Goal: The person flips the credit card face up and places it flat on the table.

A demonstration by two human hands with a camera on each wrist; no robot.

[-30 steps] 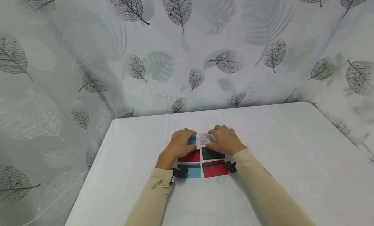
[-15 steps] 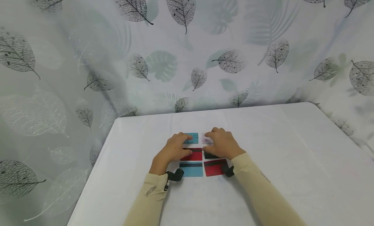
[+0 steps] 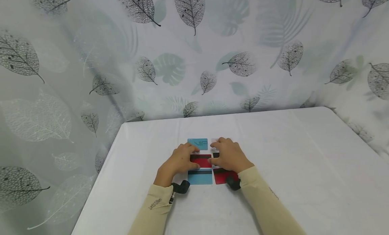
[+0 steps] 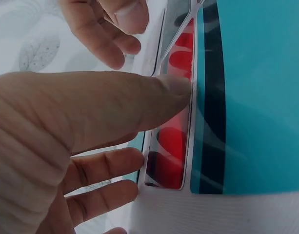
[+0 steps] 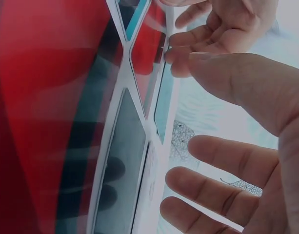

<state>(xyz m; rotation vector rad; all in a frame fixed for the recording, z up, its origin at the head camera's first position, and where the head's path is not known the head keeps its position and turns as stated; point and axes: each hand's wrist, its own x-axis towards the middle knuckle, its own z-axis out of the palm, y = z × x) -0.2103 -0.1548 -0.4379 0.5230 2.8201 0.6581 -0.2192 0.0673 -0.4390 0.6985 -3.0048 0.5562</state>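
Note:
Several plastic cards lie flat in two columns of three rows. My left hand (image 3: pixel 177 159), thumb and fingers spread, is over the left side of the red card (image 3: pixel 202 161) in the middle row. Behind it lies the teal card (image 3: pixel 197 143) with VIP lettering; in front, the blue striped card (image 3: pixel 200 178). With loosely bent fingers, my right hand (image 3: pixel 231 155) covers most of the black card (image 3: pixel 216 155) and part of the pale card (image 3: pixel 214 140). A second red card (image 3: pixel 223 177) is nearest its wrist. In both wrist views, nothing sits between thumb and fingers.
The cards rest on a table with a white cover (image 3: pixel 288 160). A leaf-patterned curtain (image 3: pixel 188 59) hangs behind the table and along its sides. Black wrist-worn devices, like the one at the left wrist (image 3: pixel 181 187), stick out low over the front cards.
Both hands have drawn back toward the body, baring more of the teal card, while the right hand has covered more of the black one. The cards keep their layout; the head view shifted slightly.

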